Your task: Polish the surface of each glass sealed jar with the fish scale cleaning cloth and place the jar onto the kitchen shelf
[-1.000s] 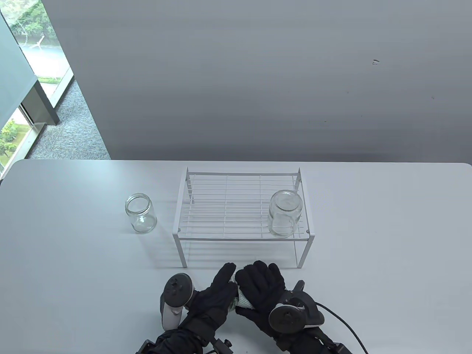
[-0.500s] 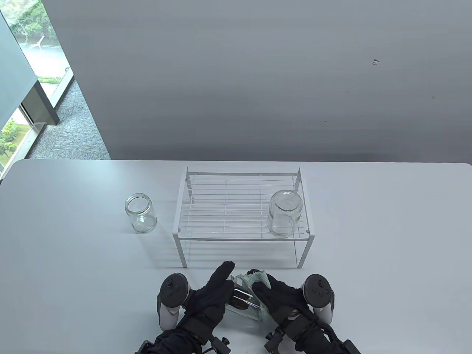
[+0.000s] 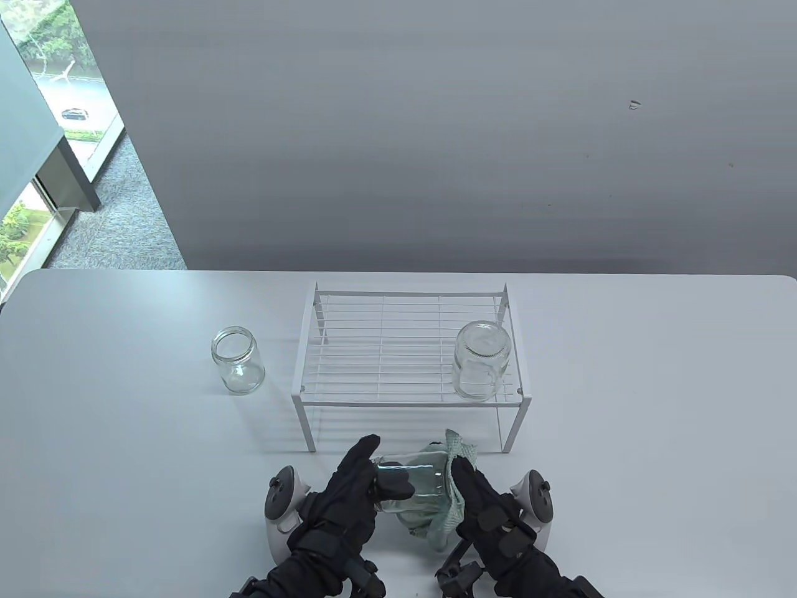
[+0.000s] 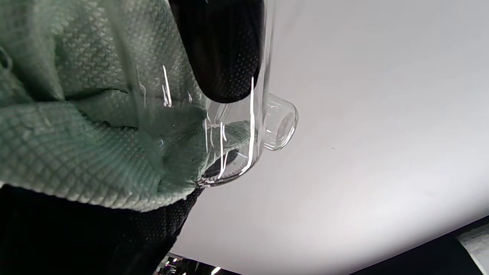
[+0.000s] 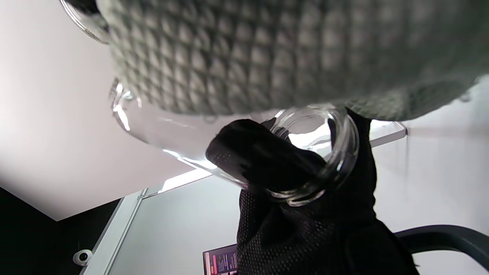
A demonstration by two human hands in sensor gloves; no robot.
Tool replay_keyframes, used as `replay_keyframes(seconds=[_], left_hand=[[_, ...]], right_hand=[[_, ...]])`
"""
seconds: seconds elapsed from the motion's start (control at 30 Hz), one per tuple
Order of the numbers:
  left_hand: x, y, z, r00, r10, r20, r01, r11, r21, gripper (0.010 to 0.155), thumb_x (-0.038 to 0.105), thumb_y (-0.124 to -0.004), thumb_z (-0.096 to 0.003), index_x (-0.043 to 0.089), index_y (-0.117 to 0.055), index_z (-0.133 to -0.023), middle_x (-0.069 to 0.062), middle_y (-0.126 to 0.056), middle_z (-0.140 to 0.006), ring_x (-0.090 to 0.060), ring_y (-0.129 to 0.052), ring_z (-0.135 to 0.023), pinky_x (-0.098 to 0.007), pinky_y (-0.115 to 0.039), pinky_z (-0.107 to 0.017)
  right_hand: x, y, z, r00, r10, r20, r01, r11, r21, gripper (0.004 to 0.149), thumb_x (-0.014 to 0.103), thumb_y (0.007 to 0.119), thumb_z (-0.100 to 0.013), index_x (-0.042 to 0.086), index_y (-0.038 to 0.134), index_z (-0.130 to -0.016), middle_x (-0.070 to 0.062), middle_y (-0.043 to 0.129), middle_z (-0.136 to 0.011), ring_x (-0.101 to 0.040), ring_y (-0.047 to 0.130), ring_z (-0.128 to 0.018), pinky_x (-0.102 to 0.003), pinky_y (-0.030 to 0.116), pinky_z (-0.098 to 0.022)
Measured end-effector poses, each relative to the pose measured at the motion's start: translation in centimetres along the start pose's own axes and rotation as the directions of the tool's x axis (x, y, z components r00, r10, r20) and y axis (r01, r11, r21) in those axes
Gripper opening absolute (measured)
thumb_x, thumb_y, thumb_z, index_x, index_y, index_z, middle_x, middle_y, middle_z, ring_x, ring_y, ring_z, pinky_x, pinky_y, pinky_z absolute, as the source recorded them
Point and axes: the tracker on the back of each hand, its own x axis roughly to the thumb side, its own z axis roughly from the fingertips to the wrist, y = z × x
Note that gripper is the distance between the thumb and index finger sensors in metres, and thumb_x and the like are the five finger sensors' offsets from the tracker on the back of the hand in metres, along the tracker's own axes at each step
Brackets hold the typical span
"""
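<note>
A clear glass jar (image 3: 416, 483) lies sideways in the air between my hands, just in front of the white wire shelf (image 3: 405, 398). My left hand (image 3: 378, 468) grips its mouth end, fingers along the top and thumb at the rim. With my right hand (image 3: 464, 481) I hold the green fish scale cloth (image 3: 451, 507) around the jar's base end. In the left wrist view the cloth (image 4: 57, 133) shows through the glass. The right wrist view shows the jar mouth (image 5: 319, 152) with the left glove on it. A second jar (image 3: 482, 361) stands on the shelf's right end. A third jar (image 3: 238, 361) stands on the table left of the shelf.
The shelf's wire top left of its jar carries nothing. The white table (image 3: 654, 405) spreads wide on both sides of the shelf. A grey wall rises behind the table, and a window is at the far left.
My right hand has rolled off the top of the jar to its right side, with the cloth. The jar now shows, turned sideways and a little further from me. Both hands moved slightly apart.
</note>
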Motion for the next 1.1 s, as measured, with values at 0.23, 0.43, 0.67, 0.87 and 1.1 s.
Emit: replay_keyframes(seconds=[0.23,0.43,0.67,0.87,1.1], left_hand=[[-0.4,0.3,0.0,0.992,0.121,0.02,-0.122,0.992,0.038,0.055,0.034,-0.047,-0.0584,0.015,-0.031,-0.107,0.004,-0.082,-0.088,-0.005,-0.1,-0.072,-0.053,-0.039,-0.074],[-0.9,-0.8,-0.3,0.984,0.175,-0.026,-0.177,0.979,-0.1,0.053,0.034,-0.047,-0.0587,0.015,-0.034,-0.106,0.003,-0.078,-0.091,-0.011,-0.096,-0.078,-0.053,-0.028,-0.072],[-1.1,-1.7,-0.8,0.996,0.017,-0.086,-0.036,0.975,-0.22,0.064,0.042,-0.056,-0.0606,0.017,-0.023,-0.109,-0.007,-0.066,-0.1,-0.022,-0.086,-0.089,-0.056,-0.029,-0.072],[-1.2,-2.1,-0.9,0.992,-0.055,-0.11,0.026,0.969,-0.247,0.073,0.047,-0.066,-0.058,0.021,-0.02,-0.109,-0.013,-0.059,-0.102,-0.025,-0.081,-0.091,-0.067,-0.036,-0.069],[0.0,-1.4,-0.8,0.936,-0.343,-0.08,0.32,0.923,-0.213,0.075,0.055,-0.07,-0.0518,0.021,-0.036,-0.11,-0.025,-0.066,-0.097,-0.038,-0.085,-0.081,-0.068,-0.041,-0.066]], right_hand=[[0.0,1.5,-0.2,0.991,0.106,0.081,-0.118,0.979,0.165,0.098,0.066,0.061,-0.057,-0.005,0.014,-0.106,-0.037,0.033,-0.103,-0.062,0.051,-0.091,-0.076,0.038,-0.057],[0.1,1.5,-0.3,0.954,0.273,0.122,-0.287,0.95,0.123,0.101,0.061,0.068,-0.055,-0.008,0.009,-0.1,-0.037,0.036,-0.1,-0.061,0.054,-0.088,-0.075,0.042,-0.056],[1.0,1.2,0.0,0.925,0.306,0.223,-0.306,0.951,-0.036,0.103,0.059,0.077,-0.052,-0.007,0.013,-0.1,-0.037,0.035,-0.099,-0.062,0.05,-0.089,-0.074,0.043,-0.056],[2.0,1.2,0.1,0.879,0.38,0.287,-0.358,0.925,-0.126,0.102,0.057,0.082,-0.049,-0.007,0.02,-0.1,-0.035,0.044,-0.097,-0.059,0.06,-0.085,-0.072,0.049,-0.055],[2.4,1.3,0.2,0.851,0.421,0.315,-0.384,0.907,-0.175,0.102,0.058,0.084,-0.047,-0.009,0.026,-0.099,-0.035,0.052,-0.093,-0.058,0.067,-0.079,-0.07,0.051,-0.055]])
